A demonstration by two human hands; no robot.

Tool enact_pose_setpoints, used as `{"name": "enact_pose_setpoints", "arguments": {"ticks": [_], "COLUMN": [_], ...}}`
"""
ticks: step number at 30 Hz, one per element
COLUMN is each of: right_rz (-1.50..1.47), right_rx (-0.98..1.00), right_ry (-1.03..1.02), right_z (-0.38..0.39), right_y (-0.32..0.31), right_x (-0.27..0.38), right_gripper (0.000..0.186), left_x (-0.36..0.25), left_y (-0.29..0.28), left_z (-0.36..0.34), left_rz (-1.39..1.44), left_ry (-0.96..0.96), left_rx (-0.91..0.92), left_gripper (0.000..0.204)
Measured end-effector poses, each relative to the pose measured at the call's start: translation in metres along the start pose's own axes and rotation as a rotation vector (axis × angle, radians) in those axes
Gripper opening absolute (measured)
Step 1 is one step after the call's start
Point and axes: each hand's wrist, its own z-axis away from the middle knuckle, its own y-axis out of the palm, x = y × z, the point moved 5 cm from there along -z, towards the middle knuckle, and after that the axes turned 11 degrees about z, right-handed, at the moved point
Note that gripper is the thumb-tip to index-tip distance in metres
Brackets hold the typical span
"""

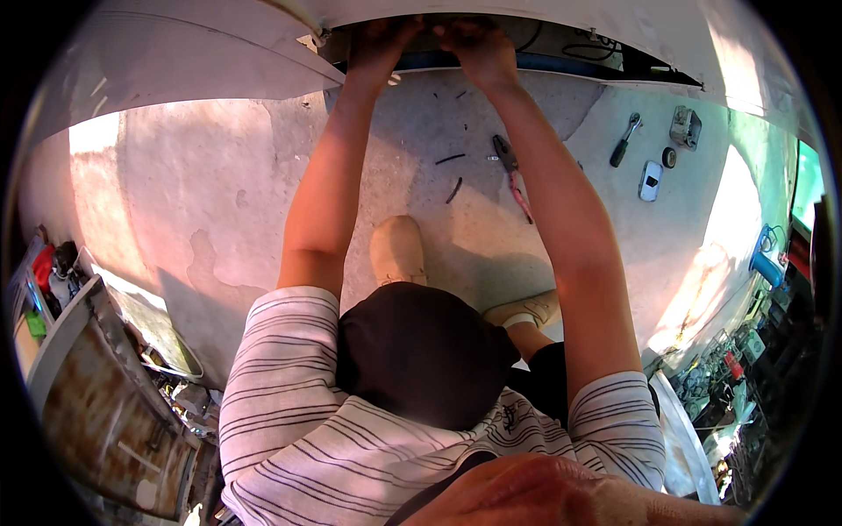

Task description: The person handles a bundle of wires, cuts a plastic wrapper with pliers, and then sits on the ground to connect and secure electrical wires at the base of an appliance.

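Both left hand [379, 51] and right hand [482, 54], bare, inside dark elongated recess [553, 37] along edge of smooth white panel [684, 33]; grip: cannot tell from where I stand (deep shadow). Red-handled black pliers [516, 181] on grey concrete floor [202, 175].

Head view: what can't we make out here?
Left hand and right hand: head view, fingertips lost in dark shade under the white panel; grip unclear.
Tan right shoe: head view, one end hidden behind the right forearm.
Black scraps on the floor: head view, too small to identify.
Clutter at right: head view, too crowded, cut off by the round lens rim.
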Motion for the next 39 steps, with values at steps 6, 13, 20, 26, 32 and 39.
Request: {"name": "enact_pose_setpoints", "arguments": {"ticks": [6, 13, 20, 26, 32, 39], "right_rz": [-0.537, 0.014, 0.252, 0.203, 0.264, 0.041], "right_rx": [0.131, -0.040, -0.071, -0.102, -0.155, -0.192], "right_ry": [0.057, -0.240, -0.289, -0.259, -0.207, -0.300], "right_z": [-0.011, -0.019, -0.011, -0.006, 0.010, 0.007], "right_y": [0.032, 0.032, 0.028, 0.032, 0.009, 0.004], "right_x": [-0.016, -0.022, -0.006, 0.011, 0.024, 0.008], "right_gripper": [0.020, 0.032, 0.037, 0.034, 0.026, 0.018], "left_x": [0.008, 0.029, 0.036, 0.039, 0.040, 0.032], "left_y": [-0.004, -0.009, -0.009, -0.021, -0.010, -0.011], "left_z": [-0.002, -0.014, -0.007, -0.007, -0.007, -0.010], "left_rz": [-0.156, -0.343, -0.536, -0.703, 0.127, 0.074], "left_ry": [0.001, -0.052, -0.321, 0.367, -0.081, -0.020], "left_rx": [-0.135, -0.033, 0.018, 0.082, -0.012, 0.014], "left_gripper": [0.052, 0.051, 0.035, 0.029, 0.031, 0.044]}}
